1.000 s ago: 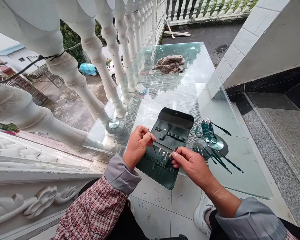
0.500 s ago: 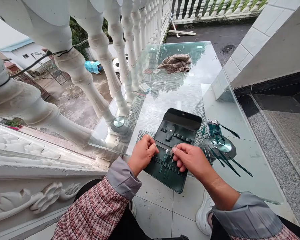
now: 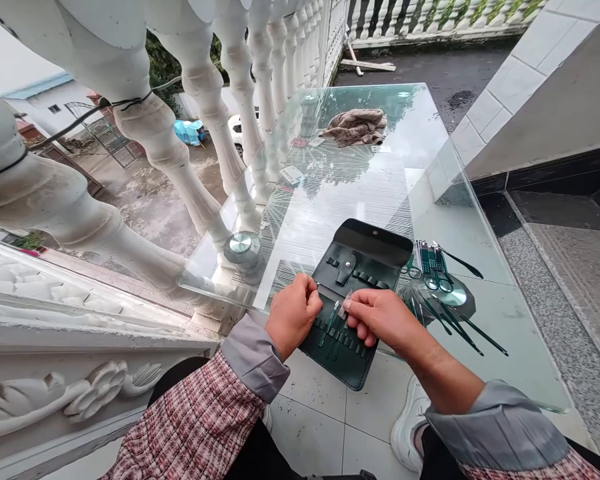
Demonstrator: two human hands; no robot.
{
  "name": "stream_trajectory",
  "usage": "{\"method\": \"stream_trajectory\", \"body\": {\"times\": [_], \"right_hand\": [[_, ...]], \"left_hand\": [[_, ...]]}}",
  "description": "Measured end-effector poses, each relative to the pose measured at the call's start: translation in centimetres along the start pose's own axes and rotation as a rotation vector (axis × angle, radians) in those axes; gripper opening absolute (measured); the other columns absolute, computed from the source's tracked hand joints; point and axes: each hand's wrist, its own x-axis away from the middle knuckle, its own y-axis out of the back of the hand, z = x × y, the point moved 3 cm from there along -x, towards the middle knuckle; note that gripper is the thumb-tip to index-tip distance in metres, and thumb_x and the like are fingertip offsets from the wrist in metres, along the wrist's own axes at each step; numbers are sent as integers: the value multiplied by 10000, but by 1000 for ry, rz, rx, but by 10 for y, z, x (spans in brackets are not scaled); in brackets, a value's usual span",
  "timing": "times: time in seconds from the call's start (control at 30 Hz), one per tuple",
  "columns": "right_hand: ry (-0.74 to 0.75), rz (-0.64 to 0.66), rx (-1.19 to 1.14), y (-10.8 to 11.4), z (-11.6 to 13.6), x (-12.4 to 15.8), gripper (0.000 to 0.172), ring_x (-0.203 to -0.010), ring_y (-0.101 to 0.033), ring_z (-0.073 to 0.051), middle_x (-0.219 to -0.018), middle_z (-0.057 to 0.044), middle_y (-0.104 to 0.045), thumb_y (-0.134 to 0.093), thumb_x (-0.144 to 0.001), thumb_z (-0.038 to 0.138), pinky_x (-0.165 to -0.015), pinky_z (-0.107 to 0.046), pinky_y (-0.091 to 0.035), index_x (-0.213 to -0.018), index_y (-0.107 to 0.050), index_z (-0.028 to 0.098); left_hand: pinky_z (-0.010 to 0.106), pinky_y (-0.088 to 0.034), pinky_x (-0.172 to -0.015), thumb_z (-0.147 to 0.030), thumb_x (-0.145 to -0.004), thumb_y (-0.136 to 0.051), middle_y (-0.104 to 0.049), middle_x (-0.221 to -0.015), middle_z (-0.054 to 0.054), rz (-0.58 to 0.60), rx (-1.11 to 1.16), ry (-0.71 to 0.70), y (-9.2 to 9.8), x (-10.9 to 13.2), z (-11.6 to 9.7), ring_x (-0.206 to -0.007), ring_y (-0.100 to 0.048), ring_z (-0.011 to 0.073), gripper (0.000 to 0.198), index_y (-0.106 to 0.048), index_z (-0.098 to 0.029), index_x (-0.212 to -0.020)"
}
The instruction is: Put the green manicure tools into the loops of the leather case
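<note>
A dark green manicure case [image 3: 347, 370] lies unfolded at the near edge of the glass table, its flap away from me and rows of elastic loops inside. One slim tool with a pale tip [image 3: 336, 307] sits in the lower loops. My left hand [image 3: 295, 315] is closed over the case's left side; a tiny tip shows at its fingers, the rest is hidden. Thumb and forefinger of my right hand [image 3: 375, 312] pinch a small clear plastic piece [image 3: 345, 305] above the loops. To the right lie scissors [image 3: 439, 283], nail clippers [image 3: 427, 255] and several slim dark green tools [image 3: 460, 323].
The glass table [image 3: 510, 340] stretches away from me, with a crumpled brown cloth [image 3: 356, 127] at its far end and a small white card [image 3: 292, 175] at its left side. White balusters [image 3: 163, 143] line the left; a tiled wall [image 3: 517, 77] stands right.
The whole view has shifted slightly. The case has turned a little and its flap sits farther right. Both hands keep their pinched grips.
</note>
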Motion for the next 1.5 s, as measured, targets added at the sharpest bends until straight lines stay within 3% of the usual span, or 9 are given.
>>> {"method": "stream_trajectory", "body": {"times": [0.23, 0.5, 0.73, 0.9, 1.17, 1.3, 1.4, 1.5], "right_hand": [[16, 42, -12, -2, 1, 5, 241, -296, -415, -49, -391, 59, -482, -548, -716, 248, -295, -161, -348, -492, -498, 173], [2, -24, -155, 0, -1, 4, 210, -295, -430, -55, -434, 63, -517, -506, -768, 319, -299, -168, -352, -607, -488, 185], [64, -17, 47, -6, -3, 5, 166, -349, -474, -63, -481, 53, -512, -537, -724, 275, -312, -166, -389, -591, -528, 177], [90, -40, 34, -7, -4, 5, 96, -357, -484, -71, -498, 56, -520, -555, -714, 275, -309, -167, -402, -687, -581, 187], [189, -98, 145, -5, -7, 4, 166, -362, -485, -82, -497, 30, -547, -552, -737, 331, -324, -176, -373, -633, -579, 204], [155, -55, 67, 0, -10, 8, 205, -420, -529, -103, -562, 32, -560, -471, -798, 372, -372, -204, -430, -797, -607, 218], [271, -132, 180, 5, -12, 14, 208, -482, -551, -119, -602, 21, -580, -442, -832, 360, -451, -229, -452, -841, -600, 226], [531, -189, 424, 3, -13, 21, 208, -641, -593, -143, -715, -12, -638, -439, -858, 311, -607, -256, -455, -816, -625, 230]], "left_hand": [[242, -362, -655, -175, -840, -432, -558, -711, -32, -88, -89, 7, -11, 3, 1, -680, -545, 140, 71, -477, -222, -812], [238, -358, -644, -183, -838, -447, -567, -722, -33, -99, -118, -13, -10, 3, 0, -671, -542, 135, 66, -493, -221, -811], [240, -356, -641, -184, -835, -451, -567, -703, -33, -93, -132, -5, -11, 3, 0, -662, -542, 139, 67, -500, -221, -810], [243, -359, -654, -184, -833, -452, -583, -720, -30, -86, -129, -12, -10, 2, -1, -679, -544, 139, 71, -501, -223, -800], [244, -360, -663, -178, -836, -446, -595, -750, -25, -69, -121, -28, -10, 2, -2, -695, -545, 137, 76, -502, -222, -810], [239, -353, -643, -190, -845, -440, -586, -742, -30, -63, -116, -28, -8, 2, -4, -676, -541, 132, 79, -498, -221, -801], [237, -347, -630, -197, -846, -439, -580, -730, -33, -56, -114, -26, -7, 2, -5, -667, -537, 131, 80, -500, -221, -801], [238, -344, -627, -201, -843, -443, -579, -719, -35, -52, -119, -20, -6, 1, -6, -663, -534, 131, 77, -507, -223, -806]]}}
